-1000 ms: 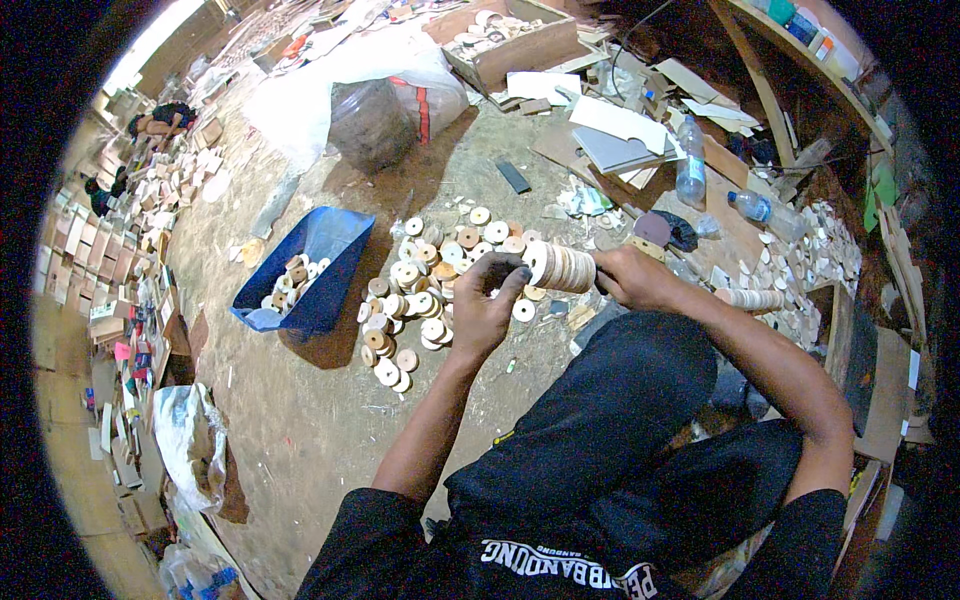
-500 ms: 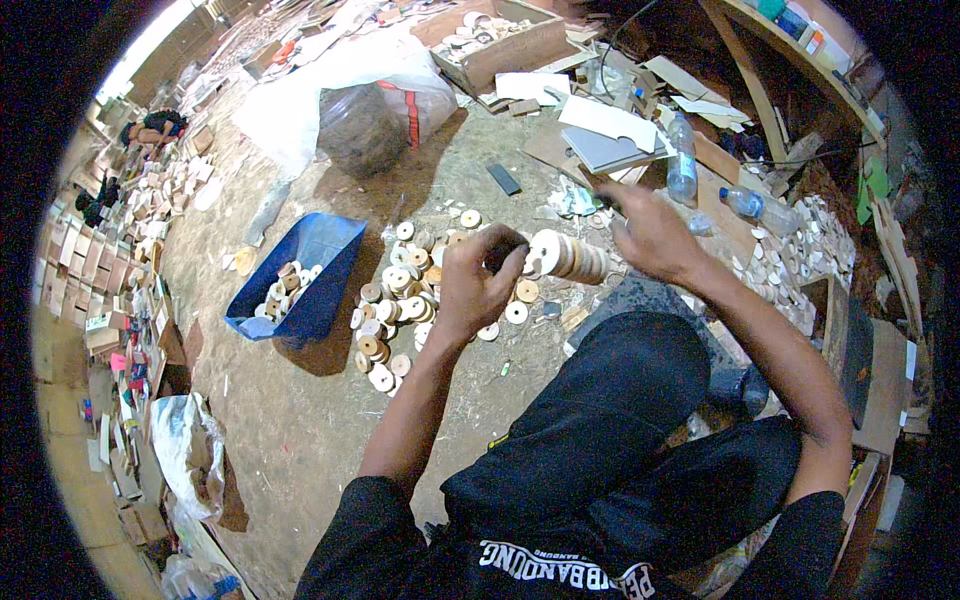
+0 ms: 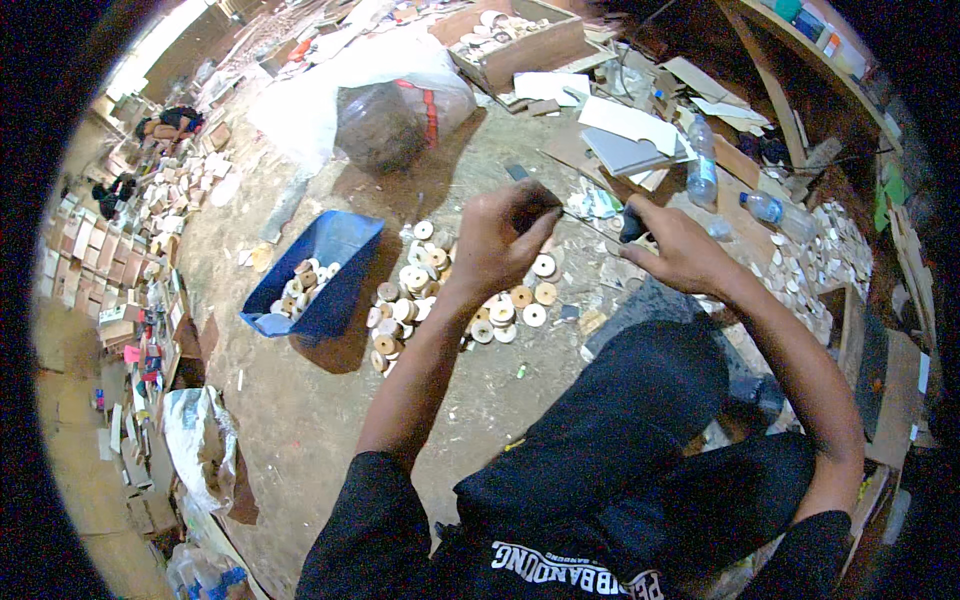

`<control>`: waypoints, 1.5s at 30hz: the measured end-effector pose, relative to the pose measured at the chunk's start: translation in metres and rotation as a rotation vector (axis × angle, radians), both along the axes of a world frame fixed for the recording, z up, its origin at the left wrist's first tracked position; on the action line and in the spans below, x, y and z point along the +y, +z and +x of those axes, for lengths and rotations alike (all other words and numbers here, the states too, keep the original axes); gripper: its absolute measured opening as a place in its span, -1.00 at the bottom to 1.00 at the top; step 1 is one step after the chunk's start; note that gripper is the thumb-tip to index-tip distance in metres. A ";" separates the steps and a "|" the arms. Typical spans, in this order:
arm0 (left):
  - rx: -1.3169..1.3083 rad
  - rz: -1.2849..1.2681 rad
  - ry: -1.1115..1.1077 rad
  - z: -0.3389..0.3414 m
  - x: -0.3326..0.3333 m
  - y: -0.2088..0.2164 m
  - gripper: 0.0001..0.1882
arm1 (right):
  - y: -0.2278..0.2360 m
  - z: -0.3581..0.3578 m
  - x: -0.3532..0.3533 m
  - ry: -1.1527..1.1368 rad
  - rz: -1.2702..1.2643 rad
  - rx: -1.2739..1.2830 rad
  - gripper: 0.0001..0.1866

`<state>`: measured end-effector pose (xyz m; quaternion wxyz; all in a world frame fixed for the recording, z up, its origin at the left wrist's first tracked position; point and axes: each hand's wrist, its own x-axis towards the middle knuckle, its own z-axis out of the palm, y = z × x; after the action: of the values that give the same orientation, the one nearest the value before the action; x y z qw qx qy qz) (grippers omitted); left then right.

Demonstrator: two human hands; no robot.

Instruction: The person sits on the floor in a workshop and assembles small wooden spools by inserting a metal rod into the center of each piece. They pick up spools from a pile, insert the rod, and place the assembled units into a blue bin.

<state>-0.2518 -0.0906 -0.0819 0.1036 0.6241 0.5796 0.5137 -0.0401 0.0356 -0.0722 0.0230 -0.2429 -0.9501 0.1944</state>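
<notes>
My right hand (image 3: 685, 245) is closed around a black handle (image 3: 631, 224), from which a thin rod (image 3: 592, 225) slants up and left. At the rod's far end the fingers of my left hand (image 3: 508, 238) are pinched together; what lies between them is hidden. Below and left of my left hand, small round wooden discs (image 3: 415, 278) with centre holes are heaped on the floor. A few more discs (image 3: 534, 315) lie just under that hand. Left of the heap stands a blue scoop-shaped container (image 3: 345, 290) holding several discs.
A white sack (image 3: 300, 115) lies beyond the container, beside a dark plastic-wrapped bundle (image 3: 378, 130). Further back is a wooden crate (image 3: 535, 50) of pieces. Boards (image 3: 630, 140), plastic bottles (image 3: 702, 165) and wood scraps (image 3: 815, 255) spread to the right. A person (image 3: 170, 125) sits far left.
The stack of discs between my hands no longer shows there. My right hand has come lower and right, its black handle now visible. My left hand has shifted up and right.
</notes>
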 end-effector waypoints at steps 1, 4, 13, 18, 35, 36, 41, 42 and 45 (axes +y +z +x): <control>0.034 -0.016 0.003 0.000 -0.001 0.003 -0.91 | -0.003 -0.002 -0.002 -0.016 -0.047 0.161 -0.56; 0.011 0.003 -0.020 -0.002 -0.002 0.003 -0.88 | -0.014 -0.014 -0.008 0.009 -0.004 0.232 -0.59; -0.125 -0.480 0.679 -0.116 -0.124 -0.174 -0.74 | -0.020 -0.013 -0.004 0.060 -0.039 0.276 -0.78; 0.250 -0.952 0.873 -0.113 -0.245 -0.291 -0.40 | -0.025 -0.016 -0.012 0.057 -0.074 0.205 -0.84; 0.040 -0.872 0.876 -0.117 -0.252 -0.321 -0.45 | -0.031 -0.017 -0.018 0.143 -0.037 0.161 -0.90; 0.092 -0.853 0.881 -0.115 -0.251 -0.320 -0.47 | -0.031 -0.016 -0.018 0.167 -0.016 0.183 -0.91; 0.284 -0.930 0.743 -0.090 -0.248 -0.317 -0.52 | -0.032 -0.016 -0.018 0.146 -0.004 0.160 -0.88; 0.255 -0.942 0.765 -0.085 -0.246 -0.316 -0.52 | -0.032 -0.016 -0.017 0.136 -0.006 0.153 -0.87; 0.270 -0.914 0.778 -0.077 -0.245 -0.315 -0.52 | -0.030 -0.017 -0.018 0.115 -0.006 0.112 -0.87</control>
<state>-0.3289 -0.3353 -0.3965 0.0912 0.3187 0.9345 0.1300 -0.0569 0.0178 -0.1023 0.0639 -0.1768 -0.9591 0.2115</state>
